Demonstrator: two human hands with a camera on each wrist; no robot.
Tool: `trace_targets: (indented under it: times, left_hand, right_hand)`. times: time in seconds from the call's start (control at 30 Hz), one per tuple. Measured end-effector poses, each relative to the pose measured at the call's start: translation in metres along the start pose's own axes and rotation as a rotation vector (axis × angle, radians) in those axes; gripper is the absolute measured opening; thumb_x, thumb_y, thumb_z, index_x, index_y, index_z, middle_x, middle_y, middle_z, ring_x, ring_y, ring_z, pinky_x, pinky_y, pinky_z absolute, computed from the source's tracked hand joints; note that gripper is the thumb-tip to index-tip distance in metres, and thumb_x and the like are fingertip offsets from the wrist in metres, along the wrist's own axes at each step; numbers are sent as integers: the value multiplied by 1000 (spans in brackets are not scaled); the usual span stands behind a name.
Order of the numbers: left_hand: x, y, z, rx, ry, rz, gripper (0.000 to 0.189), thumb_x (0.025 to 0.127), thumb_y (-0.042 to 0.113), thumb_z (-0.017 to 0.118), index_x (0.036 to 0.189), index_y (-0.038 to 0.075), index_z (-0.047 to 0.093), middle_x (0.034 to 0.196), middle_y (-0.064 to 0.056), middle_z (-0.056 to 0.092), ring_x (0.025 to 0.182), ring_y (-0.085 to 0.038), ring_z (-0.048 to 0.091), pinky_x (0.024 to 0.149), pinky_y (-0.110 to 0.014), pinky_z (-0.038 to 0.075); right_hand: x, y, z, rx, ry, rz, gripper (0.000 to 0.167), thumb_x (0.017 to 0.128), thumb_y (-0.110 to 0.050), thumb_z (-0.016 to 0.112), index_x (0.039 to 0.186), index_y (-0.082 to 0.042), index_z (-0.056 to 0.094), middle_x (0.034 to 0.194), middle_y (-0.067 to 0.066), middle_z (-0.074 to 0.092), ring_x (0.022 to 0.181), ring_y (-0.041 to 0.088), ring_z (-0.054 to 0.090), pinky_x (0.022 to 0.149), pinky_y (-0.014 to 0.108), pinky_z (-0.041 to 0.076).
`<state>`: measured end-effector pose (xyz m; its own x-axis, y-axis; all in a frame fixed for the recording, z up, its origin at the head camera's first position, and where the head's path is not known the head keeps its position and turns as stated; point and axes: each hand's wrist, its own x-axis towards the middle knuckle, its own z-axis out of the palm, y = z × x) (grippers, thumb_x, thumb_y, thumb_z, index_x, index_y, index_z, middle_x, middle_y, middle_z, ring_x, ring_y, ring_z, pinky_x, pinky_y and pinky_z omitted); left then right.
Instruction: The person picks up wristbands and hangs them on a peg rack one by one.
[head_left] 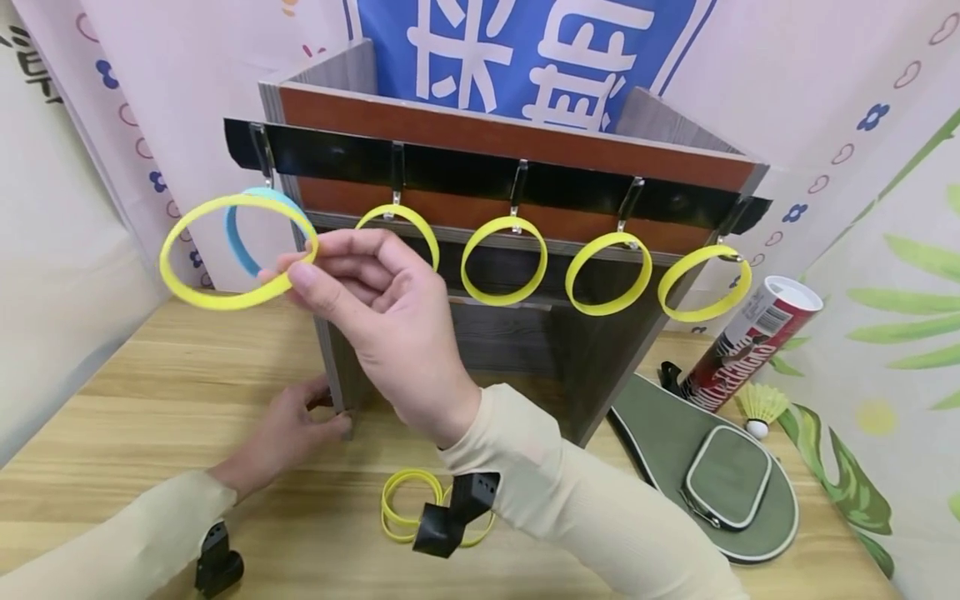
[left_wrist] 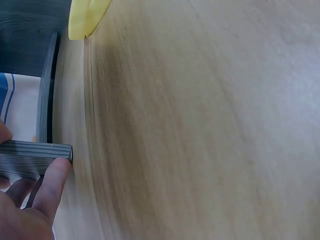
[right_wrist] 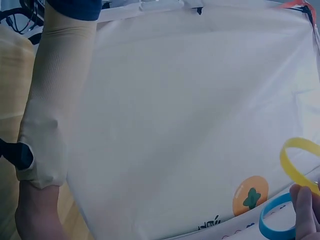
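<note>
My right hand (head_left: pixel 397 333) pinches a yellow wristband (head_left: pixel 217 301) between thumb and fingers, raised before the leftmost hook (head_left: pixel 262 150). Behind it a blue wristband (head_left: pixel 238 242) hangs at that hook; whether the two touch I cannot tell. Yellow wristbands, such as this one (head_left: pixel 504 299), hang from the other hooks along a black strip (head_left: pixel 457 169). Low on the left, my left hand (head_left: pixel 281 429) grips the grey side panel (head_left: pixel 339 367) of a wooden shelf unit; in the left wrist view the panel's end (left_wrist: pixel 35 152) lies between thumb and fingers.
Loose yellow wristbands (head_left: pixel 386 500) lie on the wooden table (head_left: pixel 150 425), partly behind the right wrist's camera. To the right are a green racket case (head_left: pixel 667 433), a shuttlecock (head_left: pixel 761 408) and a red and white tube (head_left: pixel 750 342). Printed cloths hang around.
</note>
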<state>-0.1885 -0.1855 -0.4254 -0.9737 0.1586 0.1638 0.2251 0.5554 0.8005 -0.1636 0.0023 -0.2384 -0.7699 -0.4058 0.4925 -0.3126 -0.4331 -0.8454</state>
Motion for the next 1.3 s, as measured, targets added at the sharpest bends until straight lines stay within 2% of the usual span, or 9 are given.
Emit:
trace_targets:
  times: [0.1,0.33,0.6,0.73,0.83,0.97,1.2,1.3]
  left_hand:
    - [0,0,1,-1,1,12,43,92,7,72,134,0,64,121,-16,75,103,-14,65,79,-21,54]
    - [0,-2,1,-9,13,35,41,92,4,71,132,-1,65,118,-16,75,97,-3,63,78,-21,54]
    - [0,-2,1,-4,8,24,43,92,6,73,134,-1,65,119,-17,75,97,-7,63,76,-20,53]
    - [0,-3,1,-6,13,33,40,92,6,73,131,1,66,118,-15,75,97,-6,62,76,-19,53]
    - [0,-2,2,1,10,24,41,93,7,74,132,0,65,120,-16,75,101,-8,63,79,-19,53]
    - [-1,-1,2,3,1,10,43,93,8,74,134,0,64,122,-16,75,104,-14,64,79,-20,54]
    - [-1,0,1,-15,-3,6,44,93,8,74,135,0,63,122,-17,74,99,-14,62,75,-20,53]
    - [0,-1,1,-21,-3,6,43,94,8,73,134,0,64,121,-17,74,97,-12,61,74,-20,53]
  right_hand:
    - [2,0,0,1,49,14,25,99,7,62,123,9,55,126,40,65,103,18,74,98,42,60]
    - [6,3,2,17,79,6,24,99,8,63,121,10,54,123,40,65,94,8,71,97,41,60]
    - [6,7,4,-2,119,13,23,97,7,66,118,10,57,116,36,67,88,2,69,94,38,62]
    - [5,9,3,-24,123,34,25,96,6,67,120,10,57,113,33,67,88,4,70,92,38,62]
    - [3,11,2,-68,118,46,26,96,5,67,120,10,58,113,32,67,92,22,76,91,37,63]
    - [0,13,-1,-134,97,51,27,97,4,67,122,9,59,115,31,68,104,42,75,91,35,63]
    - [-3,14,-3,-190,68,51,29,97,1,69,125,7,60,120,29,69,101,23,77,94,29,61]
    - [-5,14,-3,-184,45,58,29,98,1,67,126,7,60,122,30,69,106,28,77,96,29,60]
